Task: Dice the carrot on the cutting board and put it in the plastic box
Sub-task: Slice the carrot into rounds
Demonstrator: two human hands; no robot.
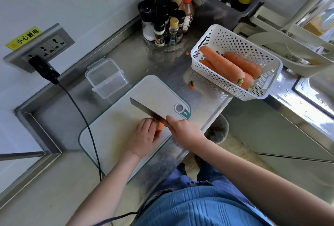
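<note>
A grey cutting board (pixel 115 126) with a teal rim lies on the steel counter. On it my left hand (pixel 144 136) holds down a short orange carrot piece (pixel 160 126), mostly hidden under my fingers. My right hand (pixel 184 130) grips the handle of a wide cleaver (pixel 147 108); its blade rests on the carrot right beside my left fingertips. The clear plastic box (pixel 106 78) stands open and empty just beyond the board's far left corner.
A white perforated basket (pixel 253 50) with whole carrots (pixel 222 64) overhangs the counter at right. A cut carrot top (pixel 191 85) lies near it. A rack of spice bottles (pixel 165 25) stands behind. A black cable (pixel 81 115) runs from the wall socket across the board's left edge.
</note>
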